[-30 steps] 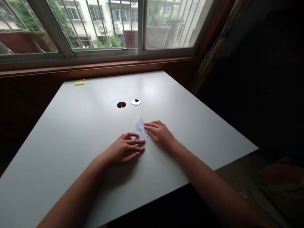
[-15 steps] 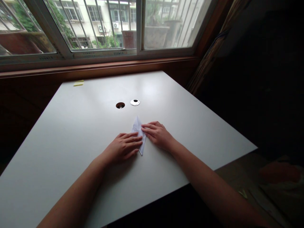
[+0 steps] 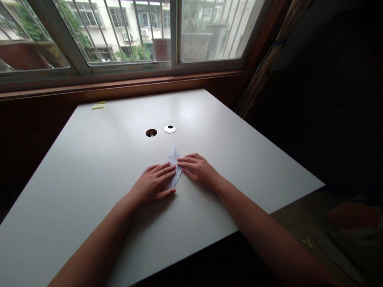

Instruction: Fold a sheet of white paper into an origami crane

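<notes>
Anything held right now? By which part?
Folded paper: left hand over its left side, right hand touching its right edge; whether gripped or pressed is unclear.

Paper on table, taken as clock centre. Left hand lies on it at 8 o'clock, right hand at 3. Ring at 12, hole at 11 (just beside the ring), slip at 10.
</notes>
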Tool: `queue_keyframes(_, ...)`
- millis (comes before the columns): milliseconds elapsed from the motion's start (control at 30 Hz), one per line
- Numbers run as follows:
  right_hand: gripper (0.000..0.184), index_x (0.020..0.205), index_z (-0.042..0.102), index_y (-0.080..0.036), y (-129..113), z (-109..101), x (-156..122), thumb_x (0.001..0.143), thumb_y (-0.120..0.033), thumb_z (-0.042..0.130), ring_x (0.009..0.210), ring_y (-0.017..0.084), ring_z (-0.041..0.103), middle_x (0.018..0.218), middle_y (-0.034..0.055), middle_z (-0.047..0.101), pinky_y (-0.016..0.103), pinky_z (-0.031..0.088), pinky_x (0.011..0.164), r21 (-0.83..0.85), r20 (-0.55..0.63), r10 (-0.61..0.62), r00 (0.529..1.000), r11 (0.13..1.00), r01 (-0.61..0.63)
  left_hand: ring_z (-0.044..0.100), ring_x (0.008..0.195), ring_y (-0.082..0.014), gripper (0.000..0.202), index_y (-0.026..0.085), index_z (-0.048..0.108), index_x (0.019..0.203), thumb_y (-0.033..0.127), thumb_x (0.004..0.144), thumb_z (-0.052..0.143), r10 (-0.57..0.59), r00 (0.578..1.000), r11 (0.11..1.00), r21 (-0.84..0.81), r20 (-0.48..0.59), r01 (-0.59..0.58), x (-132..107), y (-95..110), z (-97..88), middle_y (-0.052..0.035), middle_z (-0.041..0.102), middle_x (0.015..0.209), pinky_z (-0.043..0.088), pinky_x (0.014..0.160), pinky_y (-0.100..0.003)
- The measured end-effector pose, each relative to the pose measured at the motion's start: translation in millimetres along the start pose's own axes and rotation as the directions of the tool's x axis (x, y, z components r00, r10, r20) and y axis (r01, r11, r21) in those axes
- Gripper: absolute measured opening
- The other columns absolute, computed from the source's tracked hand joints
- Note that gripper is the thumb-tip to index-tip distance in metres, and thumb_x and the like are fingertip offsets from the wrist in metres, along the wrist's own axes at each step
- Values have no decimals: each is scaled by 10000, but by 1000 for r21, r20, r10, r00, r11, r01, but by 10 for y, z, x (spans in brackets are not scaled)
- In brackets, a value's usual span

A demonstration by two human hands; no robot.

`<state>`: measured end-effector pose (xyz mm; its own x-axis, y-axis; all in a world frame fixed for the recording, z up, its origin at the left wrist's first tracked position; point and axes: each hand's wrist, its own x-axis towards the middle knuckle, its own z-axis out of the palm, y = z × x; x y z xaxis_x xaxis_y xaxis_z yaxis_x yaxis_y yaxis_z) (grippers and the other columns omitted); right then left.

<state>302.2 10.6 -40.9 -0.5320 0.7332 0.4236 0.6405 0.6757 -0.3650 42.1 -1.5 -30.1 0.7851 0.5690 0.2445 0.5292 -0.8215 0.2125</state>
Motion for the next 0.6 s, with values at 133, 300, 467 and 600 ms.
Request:
queue_keyframes(133,313,1227,672,-281,-4,-27,19,929,-253,582,1120,225,581,1247,41,679,437,475,1008,45,-34,12,999,999,-11,400,1405,-265,648,272,388,1479,524,906,552,2,1000,1000,-21,13,-2,-11,-10,-7,-70,465,1489,316,1143,-454)
queue_keyframes(300,319,1232,663,-257,3,-38,22,925,-241,578,1121,226,572,1260,49,664,431,465,1021,52,-50,48,998,998,-45,389,1413,-268,649,269,375,1486,501,908,557,14,999,999,-32,33,-13,-25,-28,-1,-72,456,1496,312,1157,-474)
queue_keyframes(467,291,1191,679,-263,31,-26,9,917,-239,586,1128,230,562,1229,51,666,436,454,1023,67,-85,117,989,992,-111,396,1409,-259,611,253,404,1468,415,905,576,29,999,996,-80,21,-27,-29,-46,10,-79,454,1498,298,1184,-483)
queue_keyframes(600,261,1134,696,-254,58,-22,3,892,-214,606,1120,235,564,1195,58,669,438,449,1019,96,-122,179,976,981,-168,430,1388,-240,541,248,453,1436,236,902,541,35,998,987,-154,-44,-41,-30,-61,32,-82,474,1483,321,1185,-475)
